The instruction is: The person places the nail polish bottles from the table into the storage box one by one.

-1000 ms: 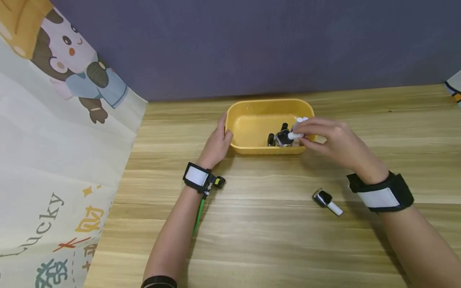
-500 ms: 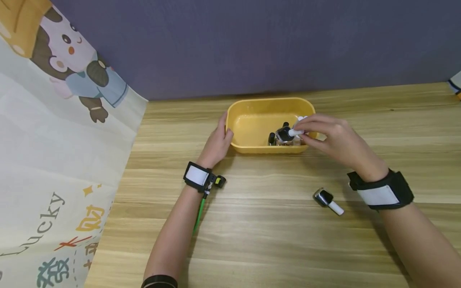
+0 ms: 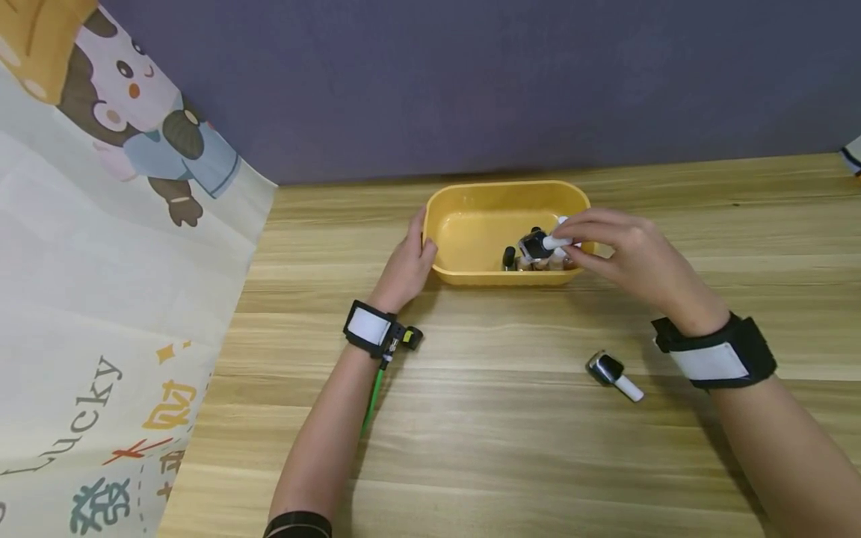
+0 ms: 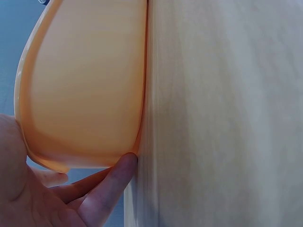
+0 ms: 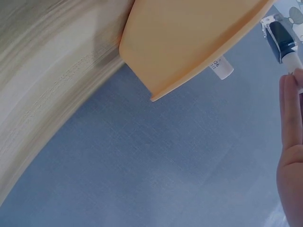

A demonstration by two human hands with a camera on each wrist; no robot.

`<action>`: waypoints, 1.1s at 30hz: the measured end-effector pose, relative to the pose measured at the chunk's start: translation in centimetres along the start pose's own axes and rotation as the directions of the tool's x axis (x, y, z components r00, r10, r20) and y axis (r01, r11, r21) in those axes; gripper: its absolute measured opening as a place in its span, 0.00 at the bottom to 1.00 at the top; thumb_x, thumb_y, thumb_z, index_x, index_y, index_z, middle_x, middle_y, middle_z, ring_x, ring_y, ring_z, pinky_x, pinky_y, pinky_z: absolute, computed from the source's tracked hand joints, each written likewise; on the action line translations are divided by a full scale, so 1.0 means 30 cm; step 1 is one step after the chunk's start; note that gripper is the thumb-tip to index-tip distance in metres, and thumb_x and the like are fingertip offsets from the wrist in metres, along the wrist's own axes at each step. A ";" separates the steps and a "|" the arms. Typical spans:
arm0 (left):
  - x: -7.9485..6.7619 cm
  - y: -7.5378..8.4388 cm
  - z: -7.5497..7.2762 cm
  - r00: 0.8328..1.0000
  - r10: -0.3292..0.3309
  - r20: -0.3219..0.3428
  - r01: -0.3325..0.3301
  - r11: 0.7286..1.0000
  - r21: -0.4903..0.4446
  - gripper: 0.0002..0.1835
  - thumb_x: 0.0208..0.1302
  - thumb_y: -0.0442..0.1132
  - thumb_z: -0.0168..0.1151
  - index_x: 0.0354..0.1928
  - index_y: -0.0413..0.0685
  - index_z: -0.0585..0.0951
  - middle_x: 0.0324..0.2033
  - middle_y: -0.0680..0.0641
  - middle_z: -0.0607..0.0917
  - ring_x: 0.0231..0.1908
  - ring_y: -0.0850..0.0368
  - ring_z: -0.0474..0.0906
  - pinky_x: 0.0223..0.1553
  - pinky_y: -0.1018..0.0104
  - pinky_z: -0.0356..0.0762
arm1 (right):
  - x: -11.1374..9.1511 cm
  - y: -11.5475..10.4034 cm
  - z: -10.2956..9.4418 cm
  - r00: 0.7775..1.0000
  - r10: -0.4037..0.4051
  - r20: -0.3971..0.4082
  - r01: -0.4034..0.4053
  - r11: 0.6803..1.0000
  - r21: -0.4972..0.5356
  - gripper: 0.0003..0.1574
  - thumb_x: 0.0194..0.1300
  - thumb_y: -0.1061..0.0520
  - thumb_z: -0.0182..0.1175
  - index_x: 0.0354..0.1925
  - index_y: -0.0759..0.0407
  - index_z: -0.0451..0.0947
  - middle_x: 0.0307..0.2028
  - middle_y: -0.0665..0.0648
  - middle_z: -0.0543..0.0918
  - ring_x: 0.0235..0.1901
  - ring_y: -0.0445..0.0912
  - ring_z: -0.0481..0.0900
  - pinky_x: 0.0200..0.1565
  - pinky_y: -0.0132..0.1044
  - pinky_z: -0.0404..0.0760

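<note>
My right hand pinches a nail polish bottle by its white cap, over the right part of a yellow plastic bin. The dark, square-bodied bottle points away from the fingertips, above the bin's rim in the right wrist view. Several other nail polish bottles, with black or white caps, stand in the bin's right end, partly hidden by the hand. My left hand holds the bin's left end, its fingers against the outer wall.
Another nail polish bottle, dark with a white cap, lies on the wooden table in front of the right hand. A dark blue panel rises behind the bin. A printed cloth covers the left side.
The pinched bottle and the right hand's fingers have shifted slightly up and to the right. My left hand stays at the bin's end.
</note>
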State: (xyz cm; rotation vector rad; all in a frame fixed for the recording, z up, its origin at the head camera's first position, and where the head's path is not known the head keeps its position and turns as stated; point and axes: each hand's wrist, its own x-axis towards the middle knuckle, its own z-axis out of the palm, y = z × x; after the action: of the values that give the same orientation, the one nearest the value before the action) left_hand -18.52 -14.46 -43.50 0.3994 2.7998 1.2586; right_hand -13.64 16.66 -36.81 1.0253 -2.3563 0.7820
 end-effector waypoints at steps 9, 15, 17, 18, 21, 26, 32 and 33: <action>0.002 -0.004 0.002 1.000 0.003 -0.002 -0.003 1.000 -0.008 0.31 0.70 0.49 0.34 0.71 0.71 0.38 0.66 0.47 0.64 0.37 0.55 0.74 0.33 0.62 0.71 | -0.002 0.007 0.001 1.000 0.015 -0.001 -0.015 1.000 -0.012 0.21 0.43 0.66 0.68 0.41 0.57 0.82 0.41 0.54 0.82 0.38 0.45 0.79 0.36 0.30 0.74; 0.001 -0.005 0.003 1.000 0.002 -0.001 -0.002 1.000 0.003 0.31 0.70 0.48 0.34 0.71 0.70 0.38 0.66 0.46 0.64 0.42 0.56 0.73 0.39 0.63 0.71 | -0.003 0.014 -0.001 0.999 0.033 0.005 -0.033 0.999 -0.020 0.21 0.44 0.65 0.68 0.41 0.56 0.82 0.41 0.53 0.82 0.39 0.44 0.79 0.38 0.28 0.74; 0.002 -0.006 0.003 1.000 0.003 -0.002 -0.003 1.000 0.002 0.31 0.70 0.49 0.34 0.71 0.70 0.38 0.66 0.46 0.64 0.41 0.56 0.73 0.39 0.63 0.71 | -0.003 0.015 -0.001 0.999 0.038 0.008 -0.037 0.999 -0.023 0.21 0.44 0.65 0.68 0.41 0.56 0.82 0.41 0.52 0.82 0.39 0.43 0.79 0.38 0.27 0.73; 0.002 -0.006 0.002 1.000 0.003 -0.001 -0.003 1.000 0.000 0.31 0.70 0.49 0.33 0.71 0.70 0.38 0.66 0.45 0.64 0.41 0.56 0.73 0.38 0.63 0.71 | -0.003 0.016 0.000 0.999 0.038 0.007 -0.038 0.999 -0.023 0.21 0.44 0.65 0.68 0.41 0.56 0.82 0.41 0.52 0.82 0.39 0.43 0.79 0.38 0.28 0.74; 0.003 -0.007 0.003 1.000 -0.001 0.000 0.001 1.000 0.000 0.31 0.70 0.49 0.33 0.71 0.70 0.37 0.65 0.45 0.64 0.39 0.55 0.74 0.36 0.63 0.71 | -0.002 0.017 0.002 0.999 0.038 0.007 -0.037 0.999 -0.023 0.21 0.44 0.65 0.68 0.41 0.56 0.82 0.41 0.53 0.82 0.39 0.44 0.79 0.37 0.30 0.74; 0.004 -0.007 0.004 1.000 -0.001 -0.001 0.001 1.000 -0.005 0.31 0.70 0.49 0.33 0.71 0.70 0.38 0.65 0.45 0.65 0.36 0.56 0.74 0.35 0.63 0.71 | -0.001 0.018 0.004 0.999 0.042 0.015 -0.042 0.999 -0.024 0.21 0.44 0.65 0.68 0.42 0.56 0.82 0.41 0.53 0.82 0.39 0.44 0.79 0.37 0.32 0.75; 0.001 -0.004 0.003 1.000 0.000 0.005 0.000 1.000 -0.030 0.31 0.70 0.49 0.33 0.71 0.69 0.38 0.64 0.45 0.67 0.25 0.53 0.71 0.26 0.61 0.70 | 0.003 0.019 0.003 0.999 0.042 0.018 -0.042 0.999 -0.034 0.21 0.45 0.65 0.68 0.42 0.56 0.82 0.41 0.53 0.82 0.38 0.43 0.79 0.36 0.31 0.74; 0.001 -0.004 0.003 1.000 -0.001 0.003 0.001 1.000 -0.030 0.31 0.70 0.49 0.33 0.71 0.69 0.38 0.64 0.45 0.67 0.24 0.53 0.71 0.26 0.61 0.70 | 0.003 0.019 0.002 0.999 0.043 0.018 -0.042 0.999 -0.034 0.21 0.45 0.65 0.68 0.42 0.56 0.82 0.42 0.53 0.82 0.38 0.43 0.78 0.36 0.31 0.74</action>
State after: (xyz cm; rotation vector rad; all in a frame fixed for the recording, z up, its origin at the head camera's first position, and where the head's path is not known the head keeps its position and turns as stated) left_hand -18.56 -14.47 -43.63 0.3973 2.7745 1.2973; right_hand -14.15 16.90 -36.97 0.9759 -2.4063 0.7486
